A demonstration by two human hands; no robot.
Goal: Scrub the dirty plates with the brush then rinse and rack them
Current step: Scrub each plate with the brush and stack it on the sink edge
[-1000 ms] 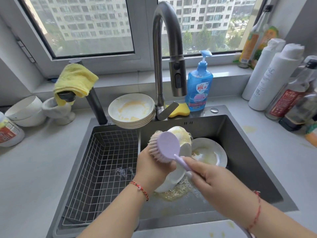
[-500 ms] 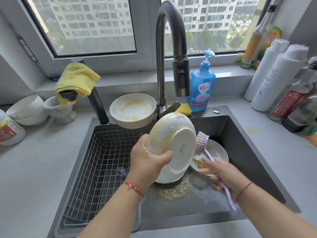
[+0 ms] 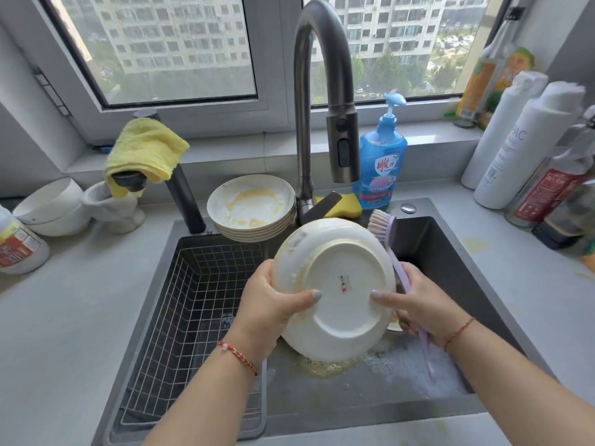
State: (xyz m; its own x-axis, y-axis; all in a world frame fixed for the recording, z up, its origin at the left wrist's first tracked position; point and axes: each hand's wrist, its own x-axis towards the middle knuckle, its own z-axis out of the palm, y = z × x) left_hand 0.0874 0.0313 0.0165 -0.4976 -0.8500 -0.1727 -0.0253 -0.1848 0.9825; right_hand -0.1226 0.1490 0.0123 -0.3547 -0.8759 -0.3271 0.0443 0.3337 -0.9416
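Note:
Over the sink I hold a white plate point(image 3: 335, 284), tilted with its underside facing me. My left hand point(image 3: 273, 304) grips its left rim, thumb on the base. My right hand point(image 3: 418, 300) holds the purple brush point(image 3: 391, 239) by its handle and presses its thumb on the plate's right side. The brush head sticks up behind the plate's upper right rim. A stack of dirty plates point(image 3: 252, 204) with yellow residue sits on the sink's back ledge. Another plate lies in the sink, mostly hidden behind the held one.
A wire rack basket point(image 3: 199, 304) fills the sink's left half. The tall faucet point(image 3: 322, 91) arches just above the plate. Blue soap bottle point(image 3: 381, 162), yellow sponge point(image 3: 347, 204), yellow cloth point(image 3: 145, 152). Bottles crowd the right counter; white bowls point(image 3: 51, 207) stand left. Foam and yellow residue cover the sink floor.
The plate was turned from its front to its underside and raised toward me. My right hand came up from the sink and its thumb now presses the plate, brush behind the rim.

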